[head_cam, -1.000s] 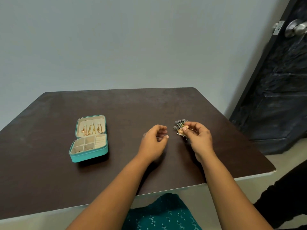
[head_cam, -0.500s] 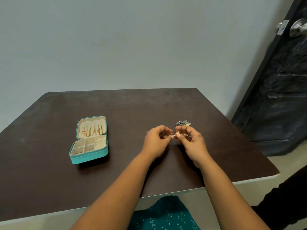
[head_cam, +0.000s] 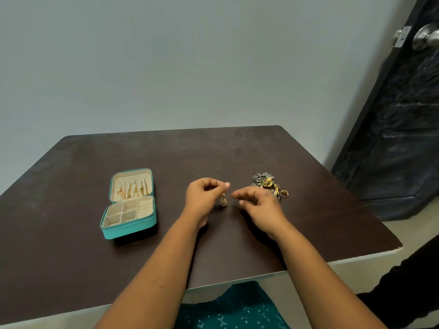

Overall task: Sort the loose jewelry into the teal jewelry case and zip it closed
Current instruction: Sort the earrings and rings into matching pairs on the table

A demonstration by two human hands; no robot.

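Left hand [head_cam: 202,198] pinches a small, seemingly bell-shaped gold earring [head_cam: 222,201]. Right hand [head_cam: 260,205] hangs loose-fingered, holding nothing, a glinting jewelry pile [head_cam: 268,184] just beyond. Teal case [head_cam: 129,205] lies open, well left.

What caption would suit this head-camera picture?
Left hand pinches a small earring beside the open teal jewelry case; right hand hovers empty near the loose jewelry pile.
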